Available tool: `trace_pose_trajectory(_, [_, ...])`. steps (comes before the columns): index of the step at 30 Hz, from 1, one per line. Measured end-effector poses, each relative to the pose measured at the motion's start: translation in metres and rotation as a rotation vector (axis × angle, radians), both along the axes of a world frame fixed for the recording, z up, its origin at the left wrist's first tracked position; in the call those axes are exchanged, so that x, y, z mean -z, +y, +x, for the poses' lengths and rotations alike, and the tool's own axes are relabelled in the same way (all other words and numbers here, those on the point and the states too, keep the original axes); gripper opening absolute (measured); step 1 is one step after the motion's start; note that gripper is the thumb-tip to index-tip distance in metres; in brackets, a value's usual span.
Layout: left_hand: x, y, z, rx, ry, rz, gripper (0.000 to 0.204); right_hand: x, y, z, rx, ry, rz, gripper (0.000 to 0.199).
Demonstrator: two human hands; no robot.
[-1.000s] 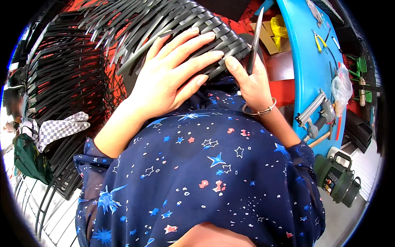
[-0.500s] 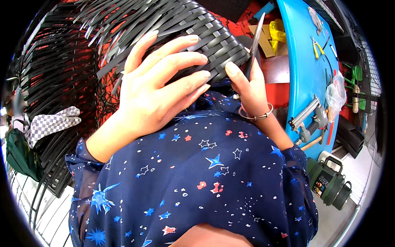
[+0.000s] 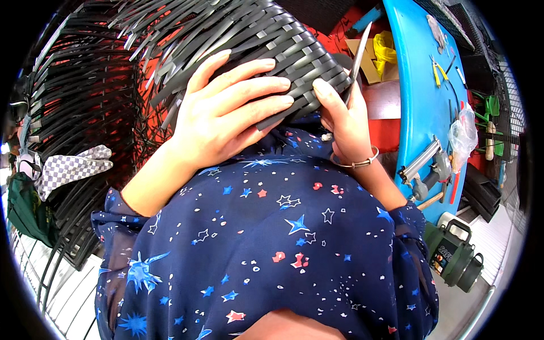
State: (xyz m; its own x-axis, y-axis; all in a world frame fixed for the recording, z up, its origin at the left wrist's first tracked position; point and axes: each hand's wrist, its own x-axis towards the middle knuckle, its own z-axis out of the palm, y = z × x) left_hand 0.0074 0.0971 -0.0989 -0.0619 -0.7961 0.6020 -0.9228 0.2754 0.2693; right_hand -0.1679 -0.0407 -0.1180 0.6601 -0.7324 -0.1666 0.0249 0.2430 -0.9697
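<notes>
A black woven panel [image 3: 303, 59] of flat plastic strips lies across my front, with loose strip ends fanning out to the upper left. My left hand [image 3: 226, 110] rests over it, fingers stretched out, their tips on the strips. At the panel's right corner my right hand [image 3: 347, 116] is closed around a flat, pointed metal tool [image 3: 362, 51] that points up. Its thumb lies along the weave's edge. The tool's lower end is hidden in the hand, so its exact kind does not show.
A blue table [image 3: 407, 96] on the right bears pliers [image 3: 438, 72], a metal hand tool [image 3: 430, 164] and a clear plastic bag [image 3: 463, 133]. A dark green jug [image 3: 453, 255] stands below it. On the left hang more black strips [image 3: 90, 85] and a checked glove [image 3: 73, 170].
My left hand has shifted slightly right and settled flatter on the weave. The panel now reaches a little further right, and the right hand's tool has tilted slightly rightward.
</notes>
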Motion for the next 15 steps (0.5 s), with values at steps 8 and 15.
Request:
trace_pose_trajectory(8, [0.002,0.001,0.001,0.028,-0.017,0.047,0.036,-0.006,-0.002,0.006,0.041,0.074,0.01,0.05])
trace_pose_trajectory(15, [-0.064,0.029,0.014,0.13,-0.003,0.357,0.062,-0.01,0.006,0.008,0.013,0.075,-0.073,0.044])
